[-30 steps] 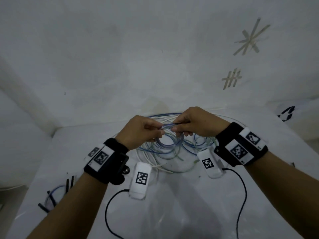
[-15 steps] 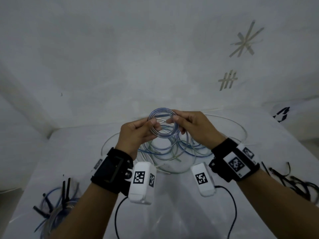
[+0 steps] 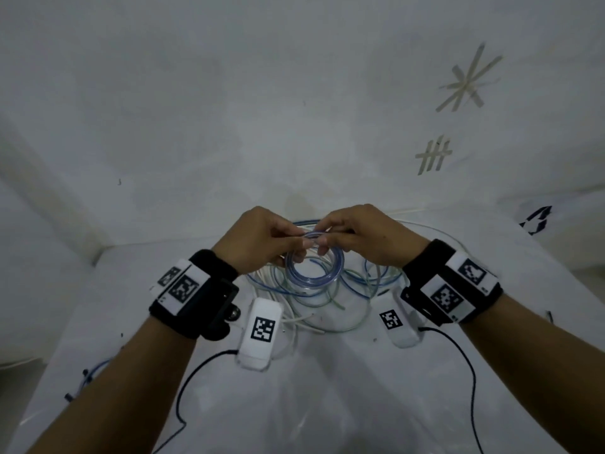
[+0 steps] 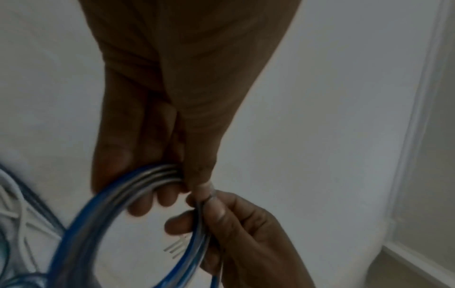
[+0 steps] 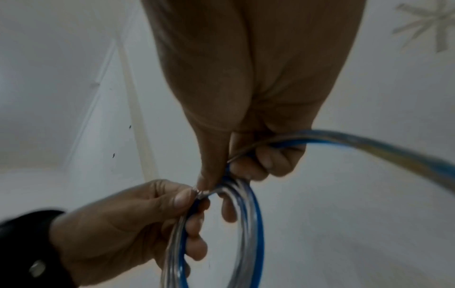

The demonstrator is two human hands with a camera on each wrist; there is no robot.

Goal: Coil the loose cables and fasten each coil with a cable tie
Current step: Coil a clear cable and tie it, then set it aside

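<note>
Coil: blue-and-clear cable wound into a small ring [image 3: 313, 270], held up off the tabletop [image 3: 327, 388] between both hands, so the turns stay stacked and do not spring apart.
Left hand [image 3: 258, 239]: grip clenched on the coil's top, thumb over the bundled turns and fingers [image 4: 147, 206] curled under; it acts as the clamp.
Right hand [image 3: 366, 235]: pinches the same top arc just beside the left thumb; a strand runs out from under its fingers [image 5: 268, 159], likely the tail end being tucked in, though blur makes that unsure.
Loose cables [image 3: 357, 283]: blue, greenish and white strands lie spread on the tabletop under the coil, still uncoiled.
Finished work: what looks like a tied coil [image 3: 88, 375] at the tabletop's left edge, half out of view.
Cable tie: none seen at the held coil, so fastening is judged not yet done.
Risk: letting go with either hand could let the ring unwind.
</note>
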